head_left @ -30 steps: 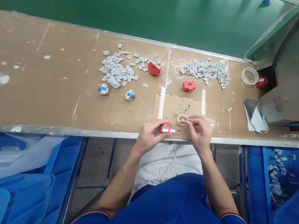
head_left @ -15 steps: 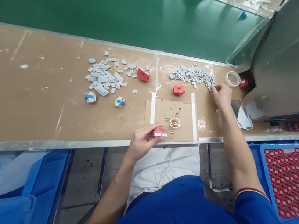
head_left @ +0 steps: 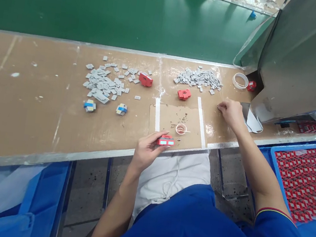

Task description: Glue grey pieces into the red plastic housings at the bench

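Note:
My left hand (head_left: 147, 150) holds a red piece with two pale rectangles (head_left: 166, 141) at the table's front edge, between thumb and fingers. Fingertips pinched together, my right hand (head_left: 231, 112) is over the table right of the taped cardboard (head_left: 176, 115); anything between the tips is too small to make out. Beyond it lies a pile of small grey tiles (head_left: 199, 77). A small cup with a thin white stick (head_left: 181, 129) stands on the cardboard. Two more red pieces (head_left: 184, 94) (head_left: 145, 79) lie farther back, the left one beside a second grey pile (head_left: 101, 82).
Two taped bundles (head_left: 90, 106) (head_left: 121, 109) sit at the left. A tape roll (head_left: 240, 81), another red piece (head_left: 251, 85) and white paper (head_left: 254, 122) lie at the right, by a metal panel (head_left: 310, 57). A blue crate (head_left: 272, 158) holds rows of red pieces.
My right hand has drawn back from the right grey pile toward the front. A few tiles at that pile's near edge have shifted. My left hand still holds the red piece; the view has moved slightly.

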{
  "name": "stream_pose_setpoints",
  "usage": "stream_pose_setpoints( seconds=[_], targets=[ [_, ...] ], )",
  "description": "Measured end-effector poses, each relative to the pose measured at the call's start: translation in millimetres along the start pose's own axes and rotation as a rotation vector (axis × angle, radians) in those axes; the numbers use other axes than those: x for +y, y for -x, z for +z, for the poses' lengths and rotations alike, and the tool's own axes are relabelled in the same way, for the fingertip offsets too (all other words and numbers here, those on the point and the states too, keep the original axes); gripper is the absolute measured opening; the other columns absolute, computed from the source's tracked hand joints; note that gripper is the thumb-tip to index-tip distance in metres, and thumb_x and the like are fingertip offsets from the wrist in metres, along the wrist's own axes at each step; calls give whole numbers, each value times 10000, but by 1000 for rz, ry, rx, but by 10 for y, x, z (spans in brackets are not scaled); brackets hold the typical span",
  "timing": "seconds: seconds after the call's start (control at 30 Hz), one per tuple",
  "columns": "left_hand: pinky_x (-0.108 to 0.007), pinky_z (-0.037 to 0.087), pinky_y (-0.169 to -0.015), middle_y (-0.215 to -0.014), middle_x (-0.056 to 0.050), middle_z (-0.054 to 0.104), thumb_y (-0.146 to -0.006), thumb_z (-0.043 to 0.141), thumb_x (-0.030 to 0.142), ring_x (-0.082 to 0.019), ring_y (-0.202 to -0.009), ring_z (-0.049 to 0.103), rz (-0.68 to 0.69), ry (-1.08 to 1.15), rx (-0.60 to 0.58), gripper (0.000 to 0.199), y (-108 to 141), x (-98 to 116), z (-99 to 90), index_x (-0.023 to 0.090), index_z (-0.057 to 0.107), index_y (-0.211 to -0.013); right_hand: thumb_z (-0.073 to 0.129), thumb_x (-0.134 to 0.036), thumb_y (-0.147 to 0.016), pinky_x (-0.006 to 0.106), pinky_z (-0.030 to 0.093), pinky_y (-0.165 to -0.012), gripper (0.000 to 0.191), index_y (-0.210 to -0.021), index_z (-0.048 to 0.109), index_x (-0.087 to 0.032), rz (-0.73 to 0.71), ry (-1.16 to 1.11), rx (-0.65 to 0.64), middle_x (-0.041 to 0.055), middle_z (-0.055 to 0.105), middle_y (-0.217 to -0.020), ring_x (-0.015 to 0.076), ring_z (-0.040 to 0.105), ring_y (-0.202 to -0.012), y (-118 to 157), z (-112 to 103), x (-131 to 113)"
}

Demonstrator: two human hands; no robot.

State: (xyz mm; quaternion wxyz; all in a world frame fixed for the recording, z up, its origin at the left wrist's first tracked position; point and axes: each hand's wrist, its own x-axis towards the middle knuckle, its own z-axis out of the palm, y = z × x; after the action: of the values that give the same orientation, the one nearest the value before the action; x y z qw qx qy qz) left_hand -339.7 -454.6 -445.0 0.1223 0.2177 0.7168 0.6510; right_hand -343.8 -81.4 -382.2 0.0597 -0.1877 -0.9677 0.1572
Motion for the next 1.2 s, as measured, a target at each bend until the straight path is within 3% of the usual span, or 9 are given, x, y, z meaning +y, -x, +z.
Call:
stream_pose_setpoints(
  seconds=[0.1, 0.23, 0.37, 0.47, 0.67, 0.87, 1.07, 1.2],
  targets=[
    [-298, 628, -840, -1062, -88, 817, -854, 823, 326, -196, -910, 772, 53, 66, -13, 446, -7, 31, 0, 212, 782, -1283, 682, -153, -843, 378, 545, -831, 131, -865, 805, -195, -59, -153, 16, 82, 809, -885, 261, 735, -849, 242, -94, -164],
    [-270, 633, -775, -1010, -91, 817, -836, 841, 308, -182, -856, 779, 20, 233, -42, 493, 11, 60, 42, 202, 746, -1308, 728, -301, -902, 320, 561, -706, 107, -883, 799, -222, -250, -569, -32, 40, 791, -850, 202, 715, -764, 804, -135, -656],
    [-253, 632, -763, -987, -88, 811, -755, 921, 346, -185, -852, 785, -51, 329, -61, 434, 9, 52, 107, 174, 773, -1125, 707, -274, -962, 300, 581, -720, 89, -950, 791, -247, -366, -784, -98, 36, 790, -906, 181, 728, -814, 1301, 33, -1119],
    [-270, 639, -804, -1019, -87, 812, -759, 920, 374, -188, -890, 787, -66, 345, -69, 407, -4, 29, 125, 175, 779, -1085, 697, -226, -961, 284, 579, -704, 82, -917, 766, -236, -362, -855, -98, 26, 772, -870, 169, 724, -781, 1415, 220, -1265],
    [-307, 656, -811, -996, -93, 824, -779, 907, 410, -206, -873, 797, -85, 321, -125, 432, 0, -4, 114, 160, 791, -1111, 685, -226, -969, 286, 549, -676, 87, -897, 735, -230, -344, -809, -85, 28, 746, -857, 171, 695, -760, 1391, 340, -1253],
    [-310, 646, -851, -1018, -87, 834, -780, 907, 369, -212, -908, 801, -68, 282, -99, 420, 7, -12, 118, 173, 805, -1137, 645, -196, -987, 286, 509, -639, 144, -850, 668, -234, -378, -701, -14, 20, 670, -803, 168, 628, -708, 1434, 371, -1296],
    [-281, 640, -853, -1082, -89, 844, -864, 835, 293, -197, -947, 807, 11, 189, -78, 311, 55, -47, 103, 205, 815, -1162, 556, -136, -1036, 300, 398, -613, 218, -844, 606, -228, -502, -395, 16, 25, 587, -778, 172, 521, -668, 1525, 315, -1372],
    [-295, 635, -857, -1070, -95, 846, -904, 801, 320, -202, -941, 802, 71, 77, -155, 250, 49, -5, 42, 205, 827, -1125, 520, -79, -1034, 312, 371, -623, 274, -809, 559, -229, -609, -320, 30, 16, 539, -742, 180, 461, -669, 1584, 272, -1380]
  ],
)
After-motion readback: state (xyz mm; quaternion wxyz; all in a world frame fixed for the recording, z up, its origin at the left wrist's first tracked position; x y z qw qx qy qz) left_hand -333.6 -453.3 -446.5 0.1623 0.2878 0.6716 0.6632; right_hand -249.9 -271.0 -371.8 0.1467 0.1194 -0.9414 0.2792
